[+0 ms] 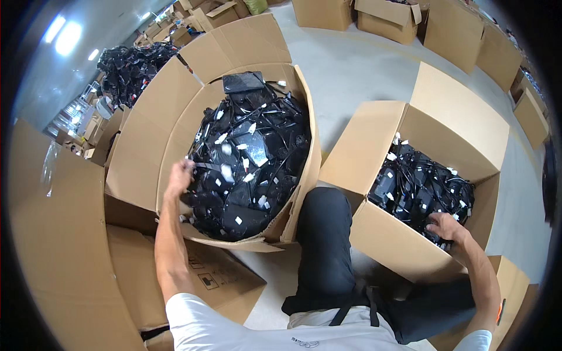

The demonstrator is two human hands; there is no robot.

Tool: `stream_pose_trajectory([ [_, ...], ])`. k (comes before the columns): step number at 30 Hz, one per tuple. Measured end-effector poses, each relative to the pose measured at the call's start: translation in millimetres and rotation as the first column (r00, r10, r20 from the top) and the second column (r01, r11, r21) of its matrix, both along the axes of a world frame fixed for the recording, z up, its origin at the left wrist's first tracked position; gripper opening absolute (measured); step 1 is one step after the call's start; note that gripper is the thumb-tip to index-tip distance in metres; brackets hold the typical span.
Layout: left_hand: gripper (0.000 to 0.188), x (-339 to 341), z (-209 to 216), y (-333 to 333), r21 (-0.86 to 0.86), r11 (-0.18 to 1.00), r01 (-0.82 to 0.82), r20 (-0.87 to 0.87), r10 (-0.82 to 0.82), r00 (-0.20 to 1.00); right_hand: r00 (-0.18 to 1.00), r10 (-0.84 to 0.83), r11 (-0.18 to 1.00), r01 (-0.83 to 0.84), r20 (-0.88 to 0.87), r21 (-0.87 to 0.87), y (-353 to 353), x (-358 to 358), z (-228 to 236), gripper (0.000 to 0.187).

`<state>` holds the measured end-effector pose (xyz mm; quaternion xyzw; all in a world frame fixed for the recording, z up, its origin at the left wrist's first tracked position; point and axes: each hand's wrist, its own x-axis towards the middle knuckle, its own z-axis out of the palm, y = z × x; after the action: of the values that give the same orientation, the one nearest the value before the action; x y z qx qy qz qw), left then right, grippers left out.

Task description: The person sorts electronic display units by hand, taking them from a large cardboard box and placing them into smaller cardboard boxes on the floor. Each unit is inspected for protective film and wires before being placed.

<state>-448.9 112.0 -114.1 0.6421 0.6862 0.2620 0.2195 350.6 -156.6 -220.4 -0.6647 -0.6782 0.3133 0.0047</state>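
My left hand (181, 176) is at the left side of a large cardboard box, over a heap of black plastic parts (239, 213) with black cables and white connectors. Its fingers are bent together beside a dark cable, and motion smears that spot, so what they hold is unclear. Inside a smaller box on the right, my right hand (446, 227) reaches down to a layer of black cabled units (410, 178). Those fingers curl in at the units near the front wall, their tips partly hidden among the cables.
The large box (137, 137) has its flaps raised. The smaller box (404, 243) stands by my knee, flaps spread. A flattened carton (216, 275) lies near my left arm. More cartons (386, 20) line the far floor, and a dark pile of parts (132, 70) rises at far left.
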Motion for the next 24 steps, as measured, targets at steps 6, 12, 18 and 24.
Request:
stream_pose_trajectory([
  [6, 0.018, 113.3, 147.5, -10.6, 0.34, 0.924, -0.175, 0.491, -0.016, 0.871, 0.99, -0.057, 0.997, 0.062, -0.131, 0.035, 8.6, -37.0, 50.5, 0.031],
  [12, 0.018, 257.7, 213.4, -63.4, 0.331, 0.932, 0.148, 0.643, -0.338, 0.688, 0.83, 0.189, 0.768, 0.208, -0.525, 0.606, 57.7, -165.5, 144.4, 0.092],
  [18, 0.018, 362.2, 200.8, -117.3, 0.085, 0.753, 0.652, 0.823, -0.423, 0.38, 0.246, 0.08, 0.96, 0.241, -0.966, 0.141, 68.5, -230.8, 187.9, 0.06],
  [24, 0.038, 288.4, 155.5, -71.7, 0.156, 0.814, 0.56, 0.428, -0.566, 0.704, 0.218, -0.193, 0.882, 0.466, -0.957, -0.072, 29.8, -169.6, 147.4, 0.053],
])
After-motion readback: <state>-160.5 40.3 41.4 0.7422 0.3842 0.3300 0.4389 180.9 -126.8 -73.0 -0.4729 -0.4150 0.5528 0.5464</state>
